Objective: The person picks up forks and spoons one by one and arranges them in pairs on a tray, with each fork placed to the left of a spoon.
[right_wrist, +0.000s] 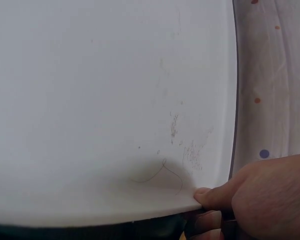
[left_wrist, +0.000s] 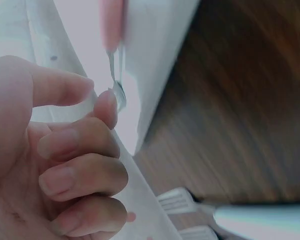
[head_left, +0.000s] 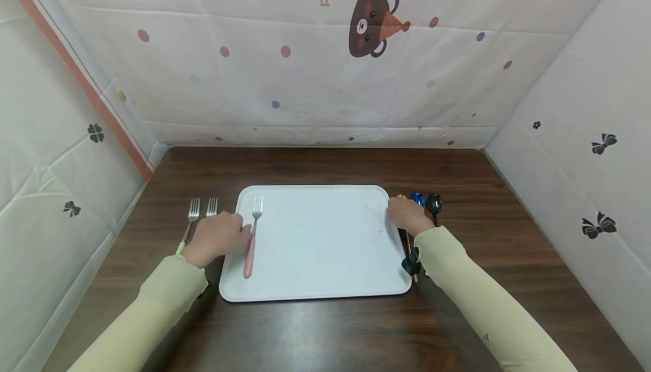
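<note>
A white rectangular tray (head_left: pixel 325 247) lies on the table. My right hand (head_left: pixel 409 216) grips its right rim near the far corner; in the right wrist view the thumb (right_wrist: pixel 205 196) presses on top and the other fingers curl outside the edge. A fork with a pink handle (head_left: pixel 250 258) lies on the tray's left side, tines away from me. Just left of that fork is my left hand (head_left: pixel 218 238). The left wrist view shows its fingers (left_wrist: pixel 82 175) loosely curled with nothing held, apart from the pink handle (left_wrist: pixel 111 25).
Left of the tray lie a fork with a light green handle (head_left: pixel 181 246) and another fork (head_left: pixel 212 207) partly behind my hand. Beside the right hand are a blue spoon (head_left: pixel 418 198) and a black spoon (head_left: pixel 434 203), partly covered. Printed cloth (head_left: pixel 305 78) stands around the brown table (head_left: pixel 305 327).
</note>
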Demonstrator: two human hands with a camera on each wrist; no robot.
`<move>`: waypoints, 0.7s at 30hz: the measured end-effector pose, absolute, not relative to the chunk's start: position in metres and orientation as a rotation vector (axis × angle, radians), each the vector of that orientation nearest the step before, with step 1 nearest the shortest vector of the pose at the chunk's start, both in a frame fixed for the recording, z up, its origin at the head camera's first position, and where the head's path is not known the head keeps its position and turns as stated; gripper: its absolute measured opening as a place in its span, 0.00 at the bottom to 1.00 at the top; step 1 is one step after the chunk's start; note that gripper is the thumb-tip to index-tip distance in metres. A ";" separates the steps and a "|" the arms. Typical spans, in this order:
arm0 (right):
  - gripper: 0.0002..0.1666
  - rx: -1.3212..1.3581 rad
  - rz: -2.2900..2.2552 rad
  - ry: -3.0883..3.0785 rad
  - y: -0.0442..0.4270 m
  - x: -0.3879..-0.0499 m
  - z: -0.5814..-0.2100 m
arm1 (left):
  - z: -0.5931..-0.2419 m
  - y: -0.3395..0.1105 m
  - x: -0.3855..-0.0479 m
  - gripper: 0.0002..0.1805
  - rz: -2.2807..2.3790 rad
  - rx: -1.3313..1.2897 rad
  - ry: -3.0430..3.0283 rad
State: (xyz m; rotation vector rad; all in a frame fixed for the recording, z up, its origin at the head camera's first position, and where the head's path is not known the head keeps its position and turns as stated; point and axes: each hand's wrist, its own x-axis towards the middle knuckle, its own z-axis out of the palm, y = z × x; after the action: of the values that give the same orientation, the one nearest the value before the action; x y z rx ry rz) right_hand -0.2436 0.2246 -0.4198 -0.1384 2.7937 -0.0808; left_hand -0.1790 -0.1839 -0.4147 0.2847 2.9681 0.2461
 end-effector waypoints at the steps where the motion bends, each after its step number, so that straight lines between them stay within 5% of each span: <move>1: 0.18 -0.141 -0.083 2.794 0.225 -0.244 -0.420 | -0.414 -0.186 -0.180 0.20 0.241 0.282 2.973; 21: 0.17 -0.155 -0.085 2.820 0.224 -0.244 -0.420 | -0.427 -0.200 -0.192 0.16 0.189 0.222 2.870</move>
State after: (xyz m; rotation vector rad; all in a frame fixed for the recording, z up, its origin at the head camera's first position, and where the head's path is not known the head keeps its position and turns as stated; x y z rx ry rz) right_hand -0.2438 0.2241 -0.4201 -0.1555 2.8203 -0.0849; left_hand -0.1918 -0.2002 -0.4270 0.2223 2.8698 0.1892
